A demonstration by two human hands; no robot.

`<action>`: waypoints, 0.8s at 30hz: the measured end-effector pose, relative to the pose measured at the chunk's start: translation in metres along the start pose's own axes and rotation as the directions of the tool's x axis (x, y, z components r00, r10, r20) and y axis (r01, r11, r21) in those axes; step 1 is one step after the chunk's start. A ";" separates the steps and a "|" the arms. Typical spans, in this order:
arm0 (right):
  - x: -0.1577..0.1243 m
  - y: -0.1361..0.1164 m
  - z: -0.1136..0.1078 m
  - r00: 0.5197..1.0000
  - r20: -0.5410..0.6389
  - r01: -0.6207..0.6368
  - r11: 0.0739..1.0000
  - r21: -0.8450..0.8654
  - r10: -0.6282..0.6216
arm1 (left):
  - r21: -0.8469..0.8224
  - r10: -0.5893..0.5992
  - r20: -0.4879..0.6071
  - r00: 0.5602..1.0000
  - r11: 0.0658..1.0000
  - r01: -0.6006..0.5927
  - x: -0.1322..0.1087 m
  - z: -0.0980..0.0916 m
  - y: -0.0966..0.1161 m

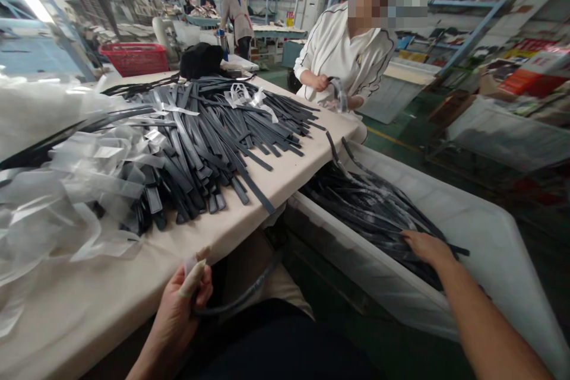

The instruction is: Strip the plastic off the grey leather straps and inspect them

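Near the table's front edge, my left hand [189, 285] is closed around one end of a dark strap [243, 297] with clear film about it. A pale covering is on its thumb. The strap curves away to the right over my lap. My right hand [426, 247] reaches into the white bin [481, 219], its fingers closed at a dark strap; the fingertips are partly hidden. Under it lies a heap of dark straps [369, 214], some in clear film. On the table a pile of flat black straps [209, 142] spreads out, ends toward me.
Crumpled clear film [84, 184] covers the table's left part. A black bundle [201, 60] and a red basket [133, 59] stand at the back. Across the table corner, a co-worker in white [332, 41] holds a looped strap [341, 95]. The bin's rim adjoins the table.
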State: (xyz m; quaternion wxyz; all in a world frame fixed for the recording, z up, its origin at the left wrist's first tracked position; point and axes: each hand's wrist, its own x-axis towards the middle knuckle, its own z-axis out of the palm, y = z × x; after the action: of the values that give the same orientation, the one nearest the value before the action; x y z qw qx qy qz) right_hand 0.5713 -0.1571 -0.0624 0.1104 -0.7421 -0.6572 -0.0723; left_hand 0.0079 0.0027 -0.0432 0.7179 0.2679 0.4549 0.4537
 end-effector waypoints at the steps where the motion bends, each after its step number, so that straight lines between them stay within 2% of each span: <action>1: 0.004 0.005 0.001 0.997 0.071 -0.029 1.000 -0.003 0.029 | 0.004 -0.013 -0.018 1.000 1.000 0.013 0.001 -0.006 -0.003; 3: 0.021 0.012 0.003 0.968 0.212 -0.129 0.991 -0.042 0.135 | 0.007 -0.045 -0.051 0.998 0.999 0.045 0.002 -0.013 -0.008; 4: 0.034 0.013 0.006 0.954 0.238 -0.170 0.983 -0.070 0.182 | 0.007 -0.063 -0.062 0.996 0.998 0.063 0.002 -0.014 -0.010; 6: 0.064 0.011 0.015 0.936 0.223 -0.245 0.959 -0.139 0.272 | 0.002 -0.089 -0.076 0.993 0.996 0.090 0.002 -0.013 -0.014; 9: 0.116 -0.003 0.042 0.920 0.151 -0.326 0.918 -0.225 0.363 | 0.005 -0.083 -0.095 0.992 0.996 0.084 -0.002 -0.004 -0.015; 13: 0.169 -0.025 0.081 0.917 0.142 -0.322 0.902 -0.288 0.372 | 0.019 -0.076 -0.139 0.987 0.997 0.079 -0.007 0.001 -0.017; 15: 0.178 -0.034 0.096 0.917 0.190 -0.281 0.906 -0.316 0.351 | 0.018 -0.074 -0.157 0.985 0.997 0.078 -0.007 -0.002 -0.020; 19: 0.173 -0.045 0.109 0.896 0.289 -0.223 0.905 -0.364 0.337 | 0.019 -0.090 -0.151 0.984 0.995 0.094 -0.003 -0.011 -0.025; 21: 0.169 -0.050 0.105 0.891 0.299 -0.223 0.902 -0.370 0.342 | 0.010 -0.090 -0.155 0.984 0.996 0.093 -0.002 -0.011 -0.024; 24: 0.167 -0.061 0.083 0.894 0.282 -0.245 0.906 -0.345 0.349 | -0.021 -0.055 -0.147 0.988 0.998 0.052 -0.003 -0.004 -0.016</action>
State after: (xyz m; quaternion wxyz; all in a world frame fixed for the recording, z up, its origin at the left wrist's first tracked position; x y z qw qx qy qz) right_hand 0.5290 0.0316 -0.0960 -0.1082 -0.8438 -0.5249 -0.0255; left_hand 0.0099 -0.0074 -0.0560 0.6964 0.2150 0.5100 0.4567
